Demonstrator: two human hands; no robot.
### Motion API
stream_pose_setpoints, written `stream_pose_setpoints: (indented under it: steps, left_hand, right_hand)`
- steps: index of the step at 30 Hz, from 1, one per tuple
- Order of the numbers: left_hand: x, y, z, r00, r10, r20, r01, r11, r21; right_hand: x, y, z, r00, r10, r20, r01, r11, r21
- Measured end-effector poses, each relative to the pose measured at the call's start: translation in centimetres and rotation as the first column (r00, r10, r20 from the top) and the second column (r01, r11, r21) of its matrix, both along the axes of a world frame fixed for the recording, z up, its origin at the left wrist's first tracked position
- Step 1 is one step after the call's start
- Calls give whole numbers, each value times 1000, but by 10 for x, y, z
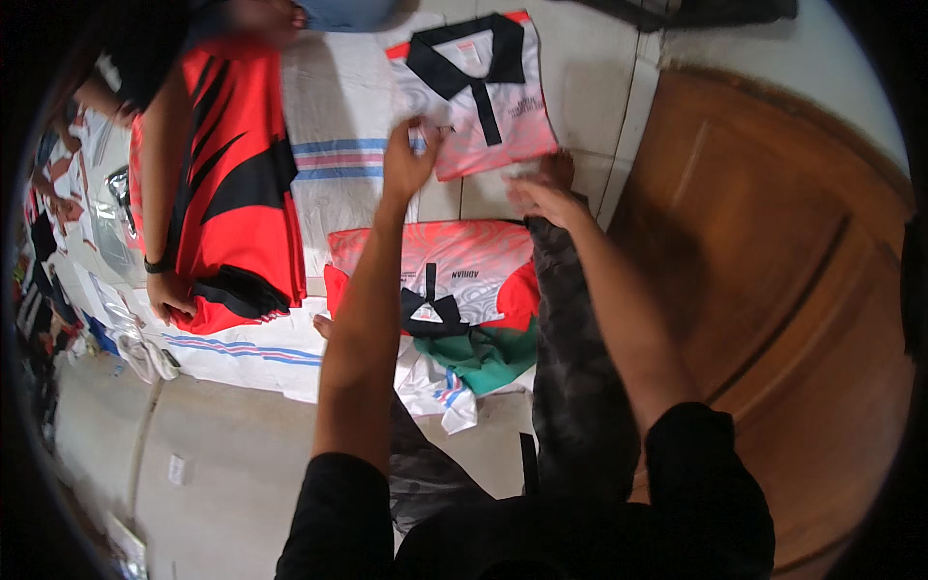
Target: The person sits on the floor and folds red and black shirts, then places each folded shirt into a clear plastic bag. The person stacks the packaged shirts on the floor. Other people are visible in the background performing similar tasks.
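Observation:
A folded white-and-red polo shirt (500,116) with a black collar lies on the floor at the top. My left hand (412,159) is at its lower left side, with thumb and forefinger close to the cloth; whether they pinch it is blurred. Beside its lower edge my right hand (540,196) hovers near my foot, fingers extended and nothing seen in them. Between my legs rests another red-and-white polo shirt (471,250), its black collar towards me, with green cloth (486,359) and a white striped plastic sack (457,413) under it.
At the left a co-worker's arm (163,159) reaches over a stack of red-and-black garments (250,159) on white woven sheeting (337,116). A brown wooden door (768,290) stands close on my right. Shoes (148,355) and more garments lie far left.

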State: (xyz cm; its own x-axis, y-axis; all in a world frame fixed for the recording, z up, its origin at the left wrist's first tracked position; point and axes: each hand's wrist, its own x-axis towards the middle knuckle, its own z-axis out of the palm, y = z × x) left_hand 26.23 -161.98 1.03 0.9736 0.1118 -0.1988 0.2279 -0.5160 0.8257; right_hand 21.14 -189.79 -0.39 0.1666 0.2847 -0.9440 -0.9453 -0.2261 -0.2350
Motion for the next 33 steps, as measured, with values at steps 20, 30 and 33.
stream_pose_setpoints:
  steps: [20, 30, 33]
  left_hand:
    - [269, -55, -116, 531, -625, -572, 774, 632, 28]
    - [253, -44, -121, 562, -499, -659, 737, 664, 126]
    - [238, -32, -122, 647, -581, -494, 748, 610, 263]
  right_hand:
    - [-17, 43, -145, 404, -910, 94, 913, 407, 14]
    - [2, 46, -135, 366, -895, 253, 930, 339, -144]
    - [5, 37, -129, 421, -870, 257, 907, 406, -112]
